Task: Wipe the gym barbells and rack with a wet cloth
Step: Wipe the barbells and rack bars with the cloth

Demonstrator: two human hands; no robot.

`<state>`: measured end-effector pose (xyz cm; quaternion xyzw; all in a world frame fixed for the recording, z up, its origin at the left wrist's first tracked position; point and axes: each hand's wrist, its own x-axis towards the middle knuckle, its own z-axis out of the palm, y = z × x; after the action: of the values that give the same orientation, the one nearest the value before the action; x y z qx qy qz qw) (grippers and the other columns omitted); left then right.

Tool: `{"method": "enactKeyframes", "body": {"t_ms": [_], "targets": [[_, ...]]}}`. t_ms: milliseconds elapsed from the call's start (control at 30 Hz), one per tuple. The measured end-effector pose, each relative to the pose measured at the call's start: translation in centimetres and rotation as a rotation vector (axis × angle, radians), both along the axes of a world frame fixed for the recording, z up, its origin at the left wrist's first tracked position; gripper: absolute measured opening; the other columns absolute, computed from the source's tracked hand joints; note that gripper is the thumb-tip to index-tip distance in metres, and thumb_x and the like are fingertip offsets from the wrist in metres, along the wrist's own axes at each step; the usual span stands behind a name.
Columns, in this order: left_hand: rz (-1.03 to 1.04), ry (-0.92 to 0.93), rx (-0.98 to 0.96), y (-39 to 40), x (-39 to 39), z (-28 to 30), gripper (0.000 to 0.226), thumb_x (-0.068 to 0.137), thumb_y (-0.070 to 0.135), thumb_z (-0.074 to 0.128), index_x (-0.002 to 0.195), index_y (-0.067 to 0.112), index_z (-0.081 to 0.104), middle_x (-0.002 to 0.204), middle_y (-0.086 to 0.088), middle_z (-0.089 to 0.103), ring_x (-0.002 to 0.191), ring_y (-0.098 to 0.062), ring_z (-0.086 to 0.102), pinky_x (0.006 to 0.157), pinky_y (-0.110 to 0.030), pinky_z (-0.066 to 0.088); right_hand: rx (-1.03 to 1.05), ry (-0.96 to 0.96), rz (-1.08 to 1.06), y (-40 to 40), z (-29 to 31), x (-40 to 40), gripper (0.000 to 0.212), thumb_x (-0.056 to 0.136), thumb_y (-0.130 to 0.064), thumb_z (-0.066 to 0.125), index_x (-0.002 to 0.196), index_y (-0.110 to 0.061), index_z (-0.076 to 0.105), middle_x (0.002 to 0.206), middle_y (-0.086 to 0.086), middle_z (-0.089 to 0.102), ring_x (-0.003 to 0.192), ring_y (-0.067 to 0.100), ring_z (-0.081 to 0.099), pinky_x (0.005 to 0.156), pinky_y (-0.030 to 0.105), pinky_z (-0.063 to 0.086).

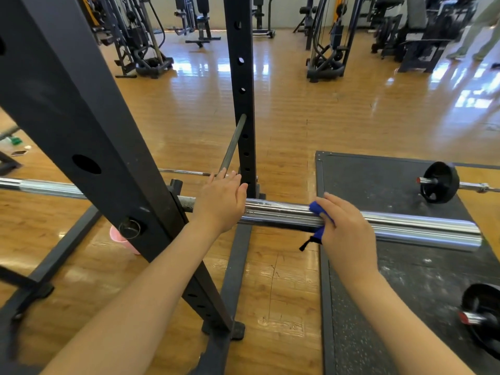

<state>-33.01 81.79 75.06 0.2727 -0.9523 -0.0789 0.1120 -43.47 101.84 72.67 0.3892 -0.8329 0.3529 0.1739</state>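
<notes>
So this is mid-wipe on the barbell [284,216], the one sitting in the rack [81,136] with its chrome sleeve sticking out to the right. The right hand [343,226] has its grip wrapped around a blue cloth [320,220] and is pressing it onto the top of the sleeve, fingers curled over the far side. The left hand [221,201] sits further in along the bar from that grip, just beside the upright, fingers fairly straight and draped over the bar, looks like it's just steadying it, though I can't really tell how hard it's holding. Most of the sleeve lies outboard of the cloth grip, toward the bar's free end, so I'd guess the next move is sliding the cloth that way while keeping the bar from rolling. The rack uprights look like they're a later job.
</notes>
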Motion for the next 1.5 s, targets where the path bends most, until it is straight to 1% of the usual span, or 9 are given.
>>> {"method": "enactKeyframes", "body": {"t_ms": [133, 367, 500, 633, 900, 1000, 1100, 1233, 1500], "targets": [[0.015, 0.023, 0.012, 0.1, 0.0, -0.1, 0.067, 0.089, 0.038, 0.012, 0.138, 0.007, 0.045, 0.146, -0.009, 0.041, 0.141, -0.022, 0.026, 0.116, -0.036, 0.012, -0.037, -0.032, -0.046, -2.0, 0.3, 0.7, 0.023, 0.079, 0.01, 0.066, 0.099, 0.0, 0.072, 0.103, 0.017, 0.07, 0.1, 0.034, 0.065, 0.087, 0.037, 0.046], [0.026, 0.0, 0.033, 0.1, 0.1, -0.1, 0.053, 0.1, 0.033, 0.019, 0.14, 0.007, 0.043, 0.147, -0.009, 0.039, 0.142, -0.022, 0.025, 0.116, -0.036, 0.011, 0.052, 0.043, 0.166, -3.7, -0.3, 2.9, 0.039, 0.07, 0.014, 0.072, 0.105, -0.001, 0.069, 0.109, 0.015, 0.068, 0.1, 0.031, 0.065, 0.087, 0.034, 0.047], [0.022, 0.011, 0.044, 0.3, 0.2, 0.1, 0.067, 0.089, 0.038, 0.011, 0.139, 0.008, 0.043, 0.147, -0.009, 0.04, 0.142, -0.022, 0.025, 0.116, -0.035, 0.012, -0.029, 0.103, -0.01, 0.8, -0.3, 0.7, 0.026, 0.08, 0.005, 0.057, 0.101, 0.001, 0.07, 0.107, 0.017, 0.068, 0.096, 0.033, 0.067, 0.085, 0.038, 0.048], [0.026, 0.029, 0.057, 0.4, 0.1, 0.1, 0.046, 0.102, 0.028, 0.025, 0.139, 0.008, 0.044, 0.146, -0.009, 0.042, 0.141, -0.022, 0.026, 0.116, -0.035, 0.013, -0.085, 0.057, -0.127, 0.5, -0.5, 0.2, 0.027, 0.08, -0.002, 0.054, 0.1, 0.003, 0.071, 0.102, 0.019, 0.069, 0.093, 0.035, 0.067, 0.083, 0.039, 0.049], [0.021, 0.057, 0.041, 0.7, 0.2, 0.3, 0.044, 0.102, 0.026, 0.028, 0.135, 0.003, 0.046, 0.142, -0.012, 0.046, 0.14, -0.025, 0.029, 0.115, -0.039, 0.018, 0.02, 0.064, 0.135, -2.5, -0.8, 2.5, 0.035, 0.073, 0.012, 0.07, 0.105, -0.001, 0.069, 0.11, 0.016, 0.067, 0.102, 0.032, 0.064, 0.086, 0.044, 0.054], [0.037, 0.105, -0.03, 0.8, 0.8, -0.2, 0.06, 0.095, 0.035, 0.02, 0.142, 0.001, 0.036, 0.146, -0.016, 0.04, 0.14, -0.029, 0.028, 0.115, -0.043, 0.017, -0.039, 0.124, 0.063, 0.3, -1.3, 1.4, 0.026, 0.082, 0.003, 0.057, 0.104, 0.0, 0.07, 0.111, 0.016, 0.067, 0.103, 0.032, 0.064, 0.09, 0.043, 0.051], [0.0, 0.165, -0.132, 1.6, 2.0, -1.6, 0.058, 0.093, 0.028, 0.025, 0.14, -0.003, 0.038, 0.144, -0.02, 0.041, 0.137, -0.034, 0.033, 0.112, -0.049, 0.023, -0.082, 0.099, -0.033, 1.5, -1.2, 0.5, 0.032, 0.086, -0.01, 0.045, 0.103, 0.0, 0.071, 0.109, 0.016, 0.068, 0.1, 0.032, 0.065, 0.09, 0.035, 0.044], [0.002, 0.197, -0.117, 1.7, 2.0, -2.4, 0.056, 0.094, 0.024, 0.025, 0.14, -0.006, 0.035, 0.148, -0.022, 0.033, 0.14, -0.034, 0.025, 0.114, -0.044, 0.018, -0.104, 0.052, -0.027, -1.5, -0.6, 1.4, 0.022, 0.083, 0.002, 0.061, 0.102, 0.001, 0.07, 0.105, 0.018, 0.069, 0.097, 0.034, 0.066, 0.086, 0.036, 0.047], [-0.034, 0.143, -0.128, 1.2, 1.6, -1.7, 0.058, 0.094, 0.027, 0.02, 0.136, -0.007, 0.041, 0.145, -0.023, 0.037, 0.138, -0.034, 0.031, 0.113, -0.04, 0.02, 0.029, 0.186, 0.212, -1.7, -2.0, 3.7, 0.05, 0.059, 0.022, 0.075, 0.105, 0.002, 0.069, 0.114, 0.019, 0.066, 0.109, 0.037, 0.061, 0.097, 0.049, 0.039]]}}
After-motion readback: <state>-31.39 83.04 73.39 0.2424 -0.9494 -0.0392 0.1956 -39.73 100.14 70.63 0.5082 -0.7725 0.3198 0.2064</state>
